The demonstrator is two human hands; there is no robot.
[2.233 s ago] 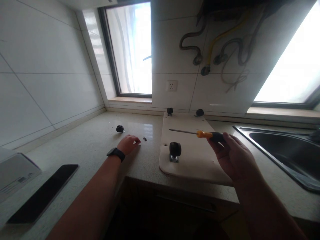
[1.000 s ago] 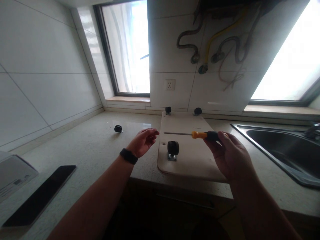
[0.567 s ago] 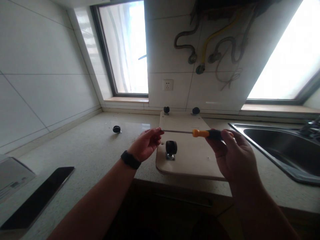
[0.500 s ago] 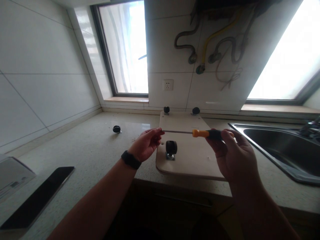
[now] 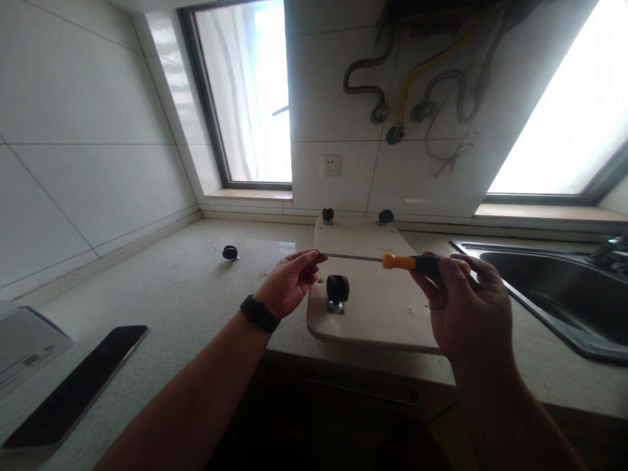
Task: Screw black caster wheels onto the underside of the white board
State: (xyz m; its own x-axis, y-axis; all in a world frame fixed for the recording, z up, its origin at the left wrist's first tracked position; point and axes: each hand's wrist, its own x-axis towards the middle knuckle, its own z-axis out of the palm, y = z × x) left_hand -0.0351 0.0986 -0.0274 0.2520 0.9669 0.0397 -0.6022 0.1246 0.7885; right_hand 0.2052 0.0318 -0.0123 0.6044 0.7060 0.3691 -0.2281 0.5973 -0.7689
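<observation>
Right hand (image 5: 466,307) is clamped around the black grip of a long screwdriver with an orange collar and thin steel shaft (image 5: 392,261), held level above the bench, shaft pointing toward the left hand. Left hand (image 5: 289,281), black band at the wrist, has its fingertips pinched together at the very tip of the shaft; whether a screw sits between them cannot be told, too small to resolve.

Judgement on the step: the tip work goes best with the shaft kept level and steady from the right hand, while the left pinch stays light and square to the tip, so nothing small slips off over the bench edge.

Surroundings: directly beneath and beyond both hands lies a pale rounded-corner wooden board (image 5: 387,314) flat on the speckled stone bench (image 5: 196,281). A black caster wheel on a metal plate (image 5: 337,292) stands on the board just below the shaft, between the hands. Two more black casters (image 5: 328,214) (image 5: 385,216) sit at the board's far edge. A loose black caster (image 5: 229,252) lies on the bench beyond the left hand, well apart. A steel sink (image 5: 554,294) is outboard of the right hand. A dark flat phone (image 5: 73,386) lies near the left forearm. The mounted caster is the nearest obstruction under the shaft.
</observation>
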